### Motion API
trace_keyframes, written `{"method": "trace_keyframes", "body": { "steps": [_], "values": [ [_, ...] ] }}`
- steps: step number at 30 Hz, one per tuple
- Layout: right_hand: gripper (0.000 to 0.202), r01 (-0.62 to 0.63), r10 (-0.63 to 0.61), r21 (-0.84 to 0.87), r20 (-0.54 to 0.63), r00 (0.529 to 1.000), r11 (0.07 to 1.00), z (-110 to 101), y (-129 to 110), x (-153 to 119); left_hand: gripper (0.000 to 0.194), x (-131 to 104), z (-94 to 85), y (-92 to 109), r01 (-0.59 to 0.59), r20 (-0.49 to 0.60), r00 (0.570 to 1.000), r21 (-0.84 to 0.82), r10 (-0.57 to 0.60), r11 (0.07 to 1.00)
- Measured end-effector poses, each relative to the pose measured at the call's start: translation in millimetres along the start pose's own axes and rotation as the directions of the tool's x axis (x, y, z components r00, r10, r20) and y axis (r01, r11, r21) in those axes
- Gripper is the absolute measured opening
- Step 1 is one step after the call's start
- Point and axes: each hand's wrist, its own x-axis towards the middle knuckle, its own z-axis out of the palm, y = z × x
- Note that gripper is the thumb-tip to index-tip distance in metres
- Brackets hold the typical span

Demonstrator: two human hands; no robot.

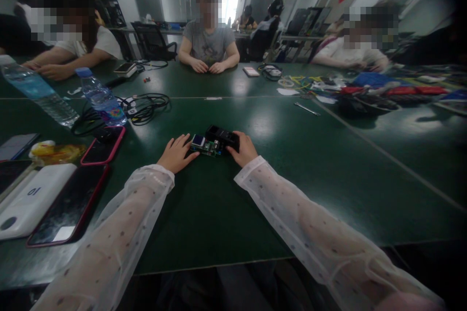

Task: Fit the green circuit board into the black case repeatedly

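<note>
the green tabletop (292, 199) spans the view, its near edge just in front of the person. a heap of wires (365, 90) lies toward its right side. between the hands, back from the middle of the near edge, are a case and a board. the right hand (244, 149) is closed on the right end of the case (223, 134), thumb on the near side. the left hand (178, 153) is half open, thumb apart, at the board's left end; i cannot tell whether it grips. the case's long axis runs nearly along the near edge, right end slanting closer. the board (209, 147), nearer, slants likewise, its screen (198, 140) end pointing left.
</note>
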Motion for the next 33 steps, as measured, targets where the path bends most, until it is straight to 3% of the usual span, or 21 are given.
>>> {"method": "trace_keyframes", "body": {
  "steps": [6,10,16,22,27,33],
  "values": [
    [0.053,-0.038,0.071,0.196,-0.163,0.984,0.98,-5,-10,-1,0.057,0,2.8,-2,-0.009,-0.024,1.0,-0.012,0.009,1.0],
    [0.053,0.061,-0.01,0.269,-0.185,0.983,0.961,-9,-28,-4,0.056,0,2.6,0,0.001,-0.03,1.0,-0.007,-0.001,1.0],
    [0.055,0.171,-0.162,0.181,-0.062,0.985,0.968,-6,-45,-9,0.053,-1,0.5,4,0.008,-0.042,0.999,0.008,-0.007,1.0],
    [0.058,0.175,-0.184,0.131,0.06,0.981,0.976,-4,-42,-8,0.055,-1,-1.3,3,0.002,-0.035,0.999,0.011,-0.001,1.0],
    [0.058,0.164,-0.181,0.097,0.203,0.962,0.982,1,-34,-7,0.075,0,0.4,1,0.037,-0.019,0.999,-0.04,-0.037,0.999],
    [0.059,0.166,-0.184,0.098,0.218,0.958,0.981,2,-30,-6,0.079,0,3.8,0,0.052,-0.064,0.996,-0.091,-0.058,0.994]
  ]
}}
